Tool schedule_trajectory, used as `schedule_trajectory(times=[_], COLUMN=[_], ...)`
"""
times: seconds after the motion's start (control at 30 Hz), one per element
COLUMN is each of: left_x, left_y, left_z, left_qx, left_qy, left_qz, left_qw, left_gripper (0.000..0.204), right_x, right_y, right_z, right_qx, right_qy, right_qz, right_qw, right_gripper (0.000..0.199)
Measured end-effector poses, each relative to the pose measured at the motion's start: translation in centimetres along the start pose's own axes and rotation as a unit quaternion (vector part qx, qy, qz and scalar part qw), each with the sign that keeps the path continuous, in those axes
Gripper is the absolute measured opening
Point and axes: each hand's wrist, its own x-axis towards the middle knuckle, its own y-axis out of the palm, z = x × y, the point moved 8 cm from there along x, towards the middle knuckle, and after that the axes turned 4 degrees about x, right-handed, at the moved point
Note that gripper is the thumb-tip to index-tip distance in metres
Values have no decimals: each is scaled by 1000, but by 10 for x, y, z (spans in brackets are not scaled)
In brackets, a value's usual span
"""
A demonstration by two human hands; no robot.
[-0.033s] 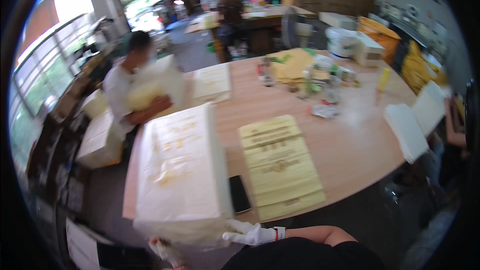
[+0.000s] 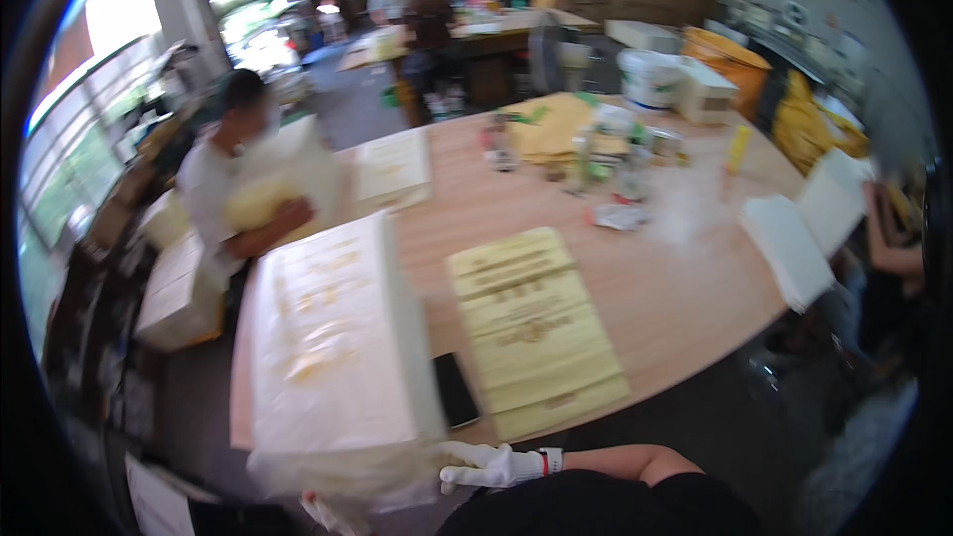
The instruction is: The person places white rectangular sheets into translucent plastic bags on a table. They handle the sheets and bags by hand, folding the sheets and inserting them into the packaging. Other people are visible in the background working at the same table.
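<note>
Fingers (image 2: 465,454) of the right hand (image 2: 491,465), in a white cloth glove, are parted, thumb apart from forefinger, their tips at the near right corner of a large white rectangular bundle (image 2: 323,337) with gold-yellow printing under clear plastic film. Whether they pinch the film cannot be told. The left hand (image 2: 333,514) is blurred and partly hidden below the bundle's near side; its grip cannot be made out. The bundle lies at the near left corner of a light wood-grain table (image 2: 685,268), its near end reaching past the edge.

Just beside its right side, by the near edge, lies a flat black rectangular phone (image 2: 456,389). Next comes a flat pale-yellow bag (image 2: 536,337) with dark printing, one end close to the near edge. Toward the far left corner is a flat white printed stack (image 2: 393,164); at the left edge a person in a white shirt (image 2: 204,184) holds a white and pale-yellow bundle (image 2: 298,164). Near the far edge are yellow sheets (image 2: 546,129) and a round white plastic bucket (image 2: 650,79). White flat sheets (image 2: 789,253) overhang the right edge.
</note>
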Motion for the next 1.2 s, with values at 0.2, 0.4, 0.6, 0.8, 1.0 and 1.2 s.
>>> schedule_trajectory(times=[0.2,0.4,0.6,0.8,1.0,1.2], left_x=[-140,-267,-371,-433,-458,-456], left_y=[138,310,422,453,433,395], left_z=[64,26,-21,-48,-62,-60], left_qx=[260,322,405,494,559,611], left_qy=[-63,60,115,109,76,-8], left_qz=[264,471,490,459,417,383], left_qw=[927,819,763,730,713,693], left_gripper=[18,18,18,19,20,23], right_x=[-165,-488,-763,-840,-840,-810], right_y=[-217,-443,-626,-726,-782,-765], right_z=[-37,54,104,98,54,49], right_qx=[20,-342,-379,-339,-343,-465], right_qy=[-27,6,247,363,477,495], right_qz=[-253,-632,-816,-792,-650,-564], right_qw=[967,695,360,356,482,470], right_gripper=[38,31,56,67,59,49])
